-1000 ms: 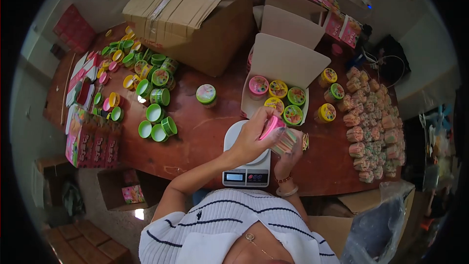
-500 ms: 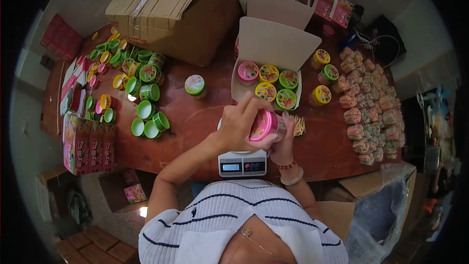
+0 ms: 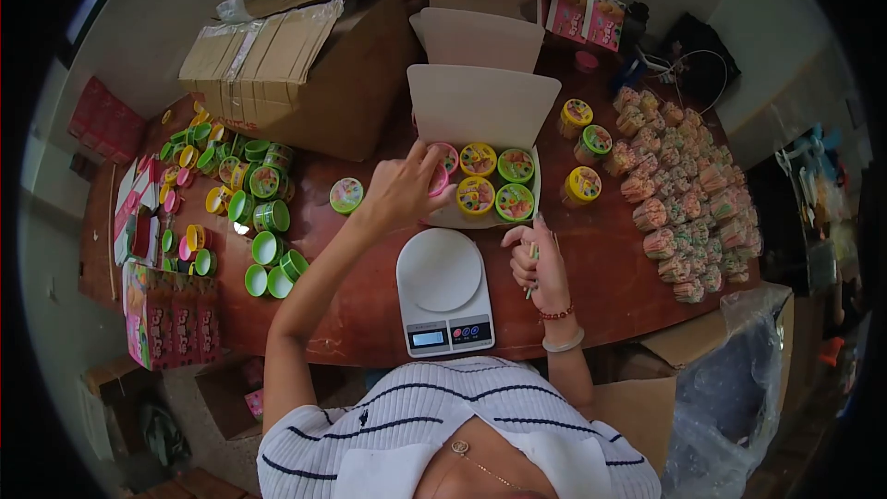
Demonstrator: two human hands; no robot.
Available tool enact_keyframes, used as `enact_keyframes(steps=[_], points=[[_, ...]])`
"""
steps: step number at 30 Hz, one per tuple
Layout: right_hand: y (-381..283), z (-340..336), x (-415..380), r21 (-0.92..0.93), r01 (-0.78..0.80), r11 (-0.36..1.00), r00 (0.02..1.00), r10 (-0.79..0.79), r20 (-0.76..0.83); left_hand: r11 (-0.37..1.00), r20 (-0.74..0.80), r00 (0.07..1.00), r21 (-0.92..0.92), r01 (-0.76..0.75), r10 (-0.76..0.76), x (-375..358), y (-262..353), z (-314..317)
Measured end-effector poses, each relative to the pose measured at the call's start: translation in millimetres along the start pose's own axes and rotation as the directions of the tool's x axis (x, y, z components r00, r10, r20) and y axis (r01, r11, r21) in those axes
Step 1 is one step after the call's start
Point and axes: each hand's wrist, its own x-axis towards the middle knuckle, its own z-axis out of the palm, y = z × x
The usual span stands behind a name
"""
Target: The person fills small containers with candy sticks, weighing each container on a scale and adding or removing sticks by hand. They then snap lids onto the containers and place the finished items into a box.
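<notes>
My left hand [image 3: 407,187] is at the left front corner of the open white box [image 3: 480,102], its fingers closed on a pink-lidded tub [image 3: 439,181]. Beside that tub in the box stand yellow-lidded tubs [image 3: 476,196] and green-lidded tubs [image 3: 515,203]. Just in front of the box's right corner, my right hand [image 3: 538,263] has its fingers curled around small pale sticks [image 3: 533,263]. Between my forearms lies a white kitchen scale [image 3: 442,270] with nothing on its round plate.
Green, yellow and pink cups [image 3: 268,249] spread over the table's left side, by a big cardboard box [image 3: 286,83]. A lone tub [image 3: 346,195] stands left of my left hand. Three tubs [image 3: 581,186] and many wrapped bundles [image 3: 684,203] are on the right.
My left hand has carried the pink-lidded tub away from above the scale into the white box. My right hand has let go of that tub and moved apart, and the scale plate is uncovered.
</notes>
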Motion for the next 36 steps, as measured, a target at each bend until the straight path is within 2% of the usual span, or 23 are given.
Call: enact_keyframes(steps=[1, 4, 5, 7, 8, 10, 12, 13, 14, 16, 17, 19, 20, 21, 23, 25, 27, 28, 29, 31, 33, 34, 36], points=[[-3.7, -5.8, -0.6, -0.014, 0.044, 0.999, 0.999, -0.044, -0.018, 0.997, 0.034, 0.998, 0.059, 0.042, -0.044, 1.0, -1.6, 16.3], [-7.8, -24.9, -8.4, 0.009, 0.126, 0.992, 0.992, -0.126, -0.030, 0.993, 0.009, 0.999, 0.118, 0.032, -0.033, -2.5, 11.7, 9.7], [-10.3, -29.2, -13.2, -0.008, 0.157, 0.988, 0.986, -0.157, -0.052, 1.000, 0.024, 0.999, 0.013, 0.028, -0.029, 0.8, 11.3, -5.0], [-16.5, -41.0, -22.3, -0.024, 0.192, 0.981, 0.974, -0.193, -0.118, 0.997, 0.030, 0.997, 0.007, 0.077, -0.077, 14.9, 16.5, -47.3], [-21.1, -46.2, -24.1, -0.022, 0.207, 0.978, 0.971, -0.208, -0.121, 0.987, -0.012, 0.992, -0.106, 0.123, -0.125, 28.3, 12.7, -61.9], [-30.3, -52.3, -26.4, -0.008, 0.294, 0.956, 0.935, -0.290, -0.203, 0.998, -0.272, 0.962, -0.061, -0.019, 0.002, 68.4, 8.5, -98.8], [-40.7, -49.8, -28.8, -0.031, 0.332, 0.943, 0.916, -0.330, -0.230, 0.998, -0.400, 0.915, 0.008, -0.059, 0.058, 127.7, 11.8, -123.2], [-41.9, -50.9, -30.0, -0.023, 0.357, 0.934, 0.904, -0.352, -0.242, 0.986, -0.427, 0.890, 0.111, -0.124, 0.161, 164.4, 5.3, -120.3], [-43.1, -51.8, -31.3, -0.017, 0.385, 0.923, 0.891, -0.376, -0.255, 0.959, -0.444, 0.856, 0.216, -0.186, 0.266, 204.6, -3.5, -113.7], [-41.6, -53.2, -38.5, -0.028, 0.396, 0.918, 0.885, -0.390, -0.253, 0.912, -0.349, 0.848, 0.253, -0.324, 0.398, 284.3, -24.0, -84.0], [-40.1, -54.2, -44.0, -0.038, 0.394, 0.918, 0.886, -0.391, -0.250, 0.907, -0.354, 0.839, 0.251, -0.339, 0.412, 318.9, -34.1, -63.6], [-36.2, -57.1, -58.8, -0.068, 0.405, 0.912, 0.861, -0.405, -0.309, 0.764, -0.227, 0.760, 0.426, -0.485, 0.609, 377.2, -41.2, -26.9], [-32.3, -59.7, -67.9, -0.091, 0.402, 0.911, 0.842, -0.407, -0.353, 0.752, -0.223, 0.743, 0.411, -0.515, 0.631, 395.6, -33.6, -21.6], [-27.8, -63.0, -77.1, -0.112, 0.396, 0.911, 0.820, -0.406, -0.403, 0.704, 0.036, 0.817, 0.486, -0.518, 0.575, 412.0, -27.7, -16.2], [-21.2, -75.2, -94.1, -0.099, 0.397, 0.913, 0.774, -0.390, -0.498, 0.631, 0.338, 0.836, 0.550, -0.548, 0.432, 448.6, -28.2, -4.8], [-14.1, -90.6, -108.3, -0.079, 0.402, 0.912, 0.716, -0.367, -0.593, 0.592, 0.378, 0.842, 0.599, -0.540, 0.386, 472.2, -25.2, -7.0], [-9.7, -105.5, -113.6, -0.068, 0.407, 0.911, 0.669, -0.349, -0.656, 0.550, 0.378, 0.842, 0.638, -0.538, 0.385, 484.4, -24.0, -15.8], [-6.5, -112.0, -113.2, -0.067, 0.419, 0.905, 0.632, -0.344, -0.694, 0.780, 0.180, 0.914, 0.478, -0.404, 0.363, 488.7, -29.8, -18.5], [-4.7, -118.7, -111.7, -0.036, 0.441, 0.897, 0.624, -0.336, -0.705, 0.934, -0.012, 0.964, 0.248, -0.256, 0.267, 492.8, -32.8, -18.3], [-6.4, -123.3, -105.6, -0.028, 0.444, 0.896, 0.628, -0.333, -0.703, 0.917, -0.036, 0.951, 0.281, -0.285, 0.307, 483.2, -25.9, -11.3], [-9.0, -123.3, -99.7, -0.022, 0.440, 0.898, 0.642, -0.331, -0.692, 0.806, 0.037, 0.977, 0.560, -0.193, 0.209, 459.5, 1.4, -7.4], [-9.4, -120.7, -97.4, -0.028, 0.452, 0.892, 0.649, -0.350, -0.675, 0.806, 0.006, 0.984, 0.573, -0.149, 0.177, 469.4, -6.2, 7.9], [-9.6, -119.8, -95.8, -0.037, 0.466, 0.884, 0.663, -0.377, -0.647, 0.808, 0.005, 0.984, 0.569, -0.151, 0.180, 510.9, -33.3, 28.0]])
